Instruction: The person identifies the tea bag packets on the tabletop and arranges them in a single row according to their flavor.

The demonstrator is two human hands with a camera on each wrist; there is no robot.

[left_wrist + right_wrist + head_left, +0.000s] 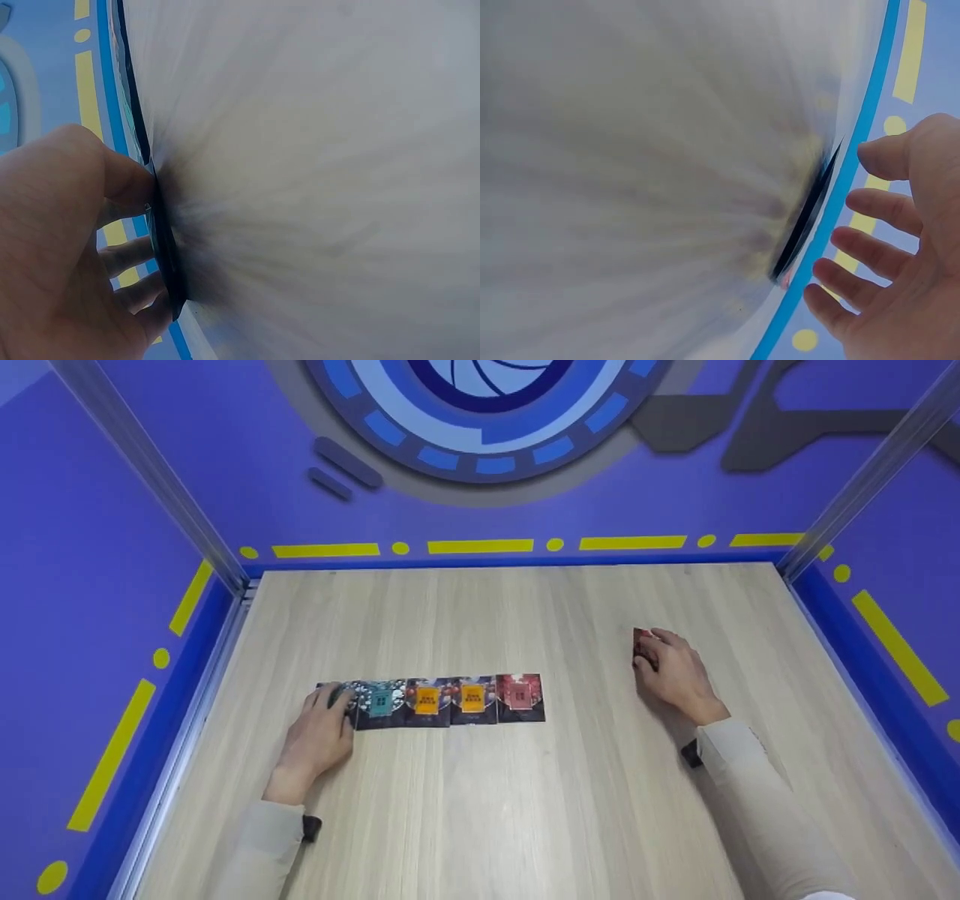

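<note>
Several flat, square printed packets lie in a row on the wooden table [495, 795]: a teal-labelled one [381, 705], two orange-labelled ones [427, 702], and a red one [520, 697] at the right end. At the left end, my left hand [319, 735] covers most of a dark packet [166, 251], holding it between thumb and fingers; its front is largely hidden. Farther right, my right hand [675, 671] hovers over another red packet [643, 645]. In the right wrist view its fingers are spread, apart from that packet's dark edge [806, 214].
Blue panels [525, 510] with yellow marks stand behind the table and at both sides. Metal rails [187, 735] run along the side edges. A dark band [312, 829] shows at the left sleeve, another [691, 754] at the right.
</note>
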